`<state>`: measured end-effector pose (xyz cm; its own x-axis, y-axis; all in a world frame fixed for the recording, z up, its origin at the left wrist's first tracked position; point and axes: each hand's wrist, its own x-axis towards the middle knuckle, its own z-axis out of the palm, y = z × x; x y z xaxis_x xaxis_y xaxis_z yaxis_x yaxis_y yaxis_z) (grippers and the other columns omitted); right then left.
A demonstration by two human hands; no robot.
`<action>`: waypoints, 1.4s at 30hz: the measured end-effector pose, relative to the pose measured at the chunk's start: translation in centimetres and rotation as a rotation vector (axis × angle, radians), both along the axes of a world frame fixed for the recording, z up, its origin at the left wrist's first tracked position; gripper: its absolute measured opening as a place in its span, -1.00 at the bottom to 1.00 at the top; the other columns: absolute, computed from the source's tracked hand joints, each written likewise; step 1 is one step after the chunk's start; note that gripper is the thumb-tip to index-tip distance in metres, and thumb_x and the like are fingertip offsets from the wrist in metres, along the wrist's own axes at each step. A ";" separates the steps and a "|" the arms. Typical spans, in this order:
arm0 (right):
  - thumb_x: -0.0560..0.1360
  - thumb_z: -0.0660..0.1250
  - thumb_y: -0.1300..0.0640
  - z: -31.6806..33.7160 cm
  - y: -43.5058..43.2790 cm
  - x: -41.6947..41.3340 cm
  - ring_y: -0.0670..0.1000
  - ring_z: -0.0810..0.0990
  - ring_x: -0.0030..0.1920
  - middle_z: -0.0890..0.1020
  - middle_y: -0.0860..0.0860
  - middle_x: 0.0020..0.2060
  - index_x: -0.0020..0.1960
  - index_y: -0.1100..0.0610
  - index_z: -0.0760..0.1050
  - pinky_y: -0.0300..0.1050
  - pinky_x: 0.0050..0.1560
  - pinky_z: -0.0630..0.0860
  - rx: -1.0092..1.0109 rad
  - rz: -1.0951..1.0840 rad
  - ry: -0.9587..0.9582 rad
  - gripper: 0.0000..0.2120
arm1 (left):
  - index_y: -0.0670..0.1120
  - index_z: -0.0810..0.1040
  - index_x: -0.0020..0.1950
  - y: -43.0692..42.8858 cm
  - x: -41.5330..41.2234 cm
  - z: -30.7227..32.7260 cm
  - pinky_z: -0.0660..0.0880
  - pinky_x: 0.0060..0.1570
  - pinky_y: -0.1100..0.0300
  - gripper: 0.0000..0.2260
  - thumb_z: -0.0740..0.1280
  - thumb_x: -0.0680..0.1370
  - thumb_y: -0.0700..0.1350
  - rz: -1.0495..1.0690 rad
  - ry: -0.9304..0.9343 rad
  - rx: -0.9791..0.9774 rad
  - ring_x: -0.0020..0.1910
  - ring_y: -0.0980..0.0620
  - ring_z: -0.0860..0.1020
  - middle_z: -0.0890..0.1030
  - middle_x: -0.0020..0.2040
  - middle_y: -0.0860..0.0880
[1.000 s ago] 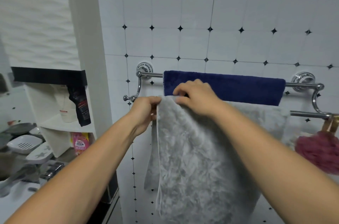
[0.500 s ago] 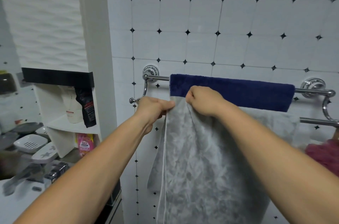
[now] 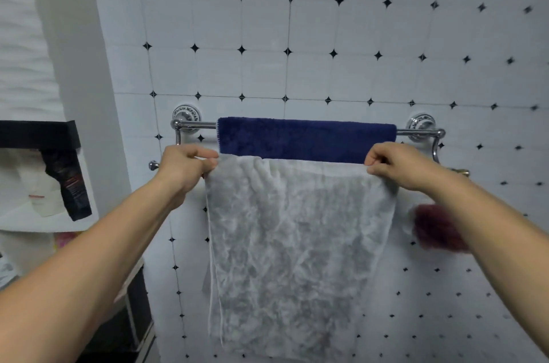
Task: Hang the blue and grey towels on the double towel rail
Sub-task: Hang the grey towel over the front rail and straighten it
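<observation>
A chrome double towel rail (image 3: 194, 125) is fixed to the tiled wall. The dark blue towel (image 3: 306, 139) hangs over its back bar. The grey towel (image 3: 297, 243) hangs down in front, spread flat over the front bar, which it hides. My left hand (image 3: 187, 165) pinches the grey towel's top left corner. My right hand (image 3: 395, 165) pinches its top right corner. Both hands are level with the front bar, just below the blue towel's lower edge.
A dark red bath sponge (image 3: 436, 229) hangs at the right end of the rail, behind my right forearm. On the left, a white shelf unit (image 3: 44, 223) holds a black tube (image 3: 69, 184) and a white tube. A white pillar stands between shelf and rail.
My right hand has slid from the towel's left end to its right end, spreading the grey towel flat along the front bar. My left hand stays at the left corner.
</observation>
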<state>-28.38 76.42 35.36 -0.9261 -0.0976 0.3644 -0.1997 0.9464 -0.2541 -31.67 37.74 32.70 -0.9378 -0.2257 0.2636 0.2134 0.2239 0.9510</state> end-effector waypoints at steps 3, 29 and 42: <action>0.52 0.29 0.23 0.3 0.6 0.1 -0.12 0.50 -0.20 0.60 -0.13 -0.20 -0.21 -0.02 0.45 -0.32 -0.26 0.31 0.125 -0.023 -0.044 -0.79 | -0.16 0.66 -0.05 0.1 0.1 -0.1 0.40 -0.18 0.33 -0.89 0.45 0.46 -0.31 0.026 -0.008 0.018 -0.31 0.12 0.48 0.61 -0.27 0.01; 0.51 0.41 0.14 0.0 4.8 1.8 0.03 0.56 -0.20 0.60 -0.05 -0.27 -0.21 0.04 0.44 -0.04 -0.14 0.45 0.090 -0.200 -0.029 -0.82 | -0.10 0.70 -0.06 -0.2 -0.1 -0.2 0.38 -0.05 0.20 -0.92 0.48 0.46 -0.19 0.114 0.015 -0.260 -0.21 0.14 0.53 0.68 -0.10 -0.04; 0.39 0.45 0.44 -13.5 -0.9 3.0 0.09 0.68 -0.12 0.68 0.17 0.03 0.17 0.26 0.51 0.00 -0.12 0.60 -1.298 -0.174 -0.146 -0.62 | 0.02 0.46 -0.18 -0.3 -0.5 -2.4 0.62 -0.05 -0.14 -0.81 0.47 0.45 -0.13 0.121 0.114 -0.047 -0.22 -0.16 0.64 0.57 -0.25 -0.06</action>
